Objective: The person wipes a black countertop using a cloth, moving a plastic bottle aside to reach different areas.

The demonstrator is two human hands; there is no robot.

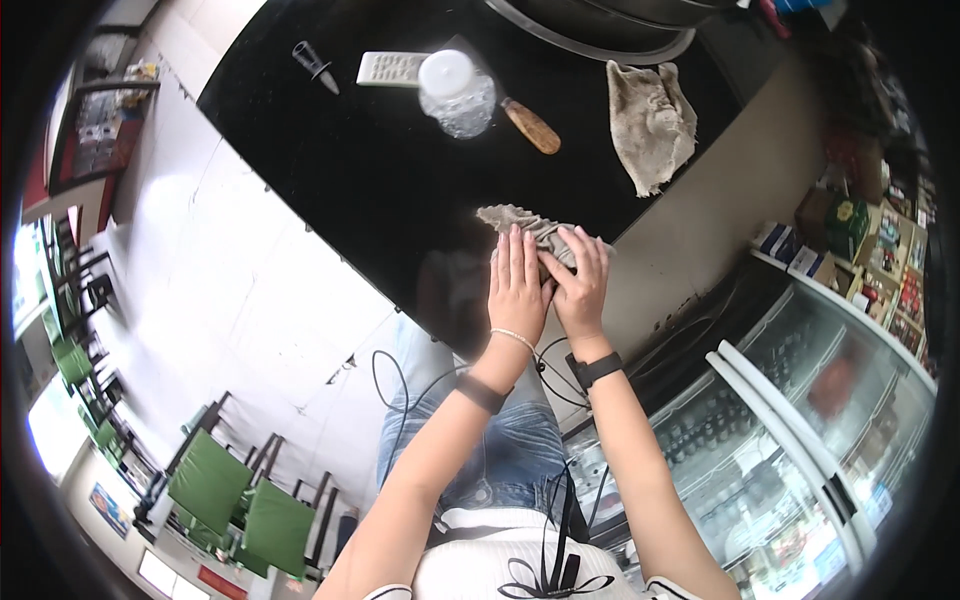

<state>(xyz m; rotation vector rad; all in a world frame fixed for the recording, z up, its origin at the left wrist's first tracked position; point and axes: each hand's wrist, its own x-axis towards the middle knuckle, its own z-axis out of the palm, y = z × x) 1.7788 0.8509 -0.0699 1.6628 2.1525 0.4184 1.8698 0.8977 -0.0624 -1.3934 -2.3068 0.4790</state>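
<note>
A crumpled grey-beige cloth (pixel 517 217) is bunched near the edge of the glossy black tabletop (pixel 360 180). My left hand (pixel 517 277) presses on the cloth with its fingers straight and close together. Beside it, my right hand (pixel 581 281) grips the bunched cloth with bent fingers, and the two thumbs almost meet. Part of the cloth is hidden under both palms. Further up to the right lies a second worn, stained cloth (pixel 652 127) with frayed edges, spread out near the table's edge.
A clear jar with a white lid (pixel 450 75) stands beside a white remote control (pixel 388 69). A wooden-handled tool (pixel 534 127) lies partly behind the jar. A small pointed tool (pixel 315 67) is at left, a large metal pan (pixel 600 30) at top. Glass-door refrigerator (pixel 735 450) and green chairs (pixel 210 480) stand around.
</note>
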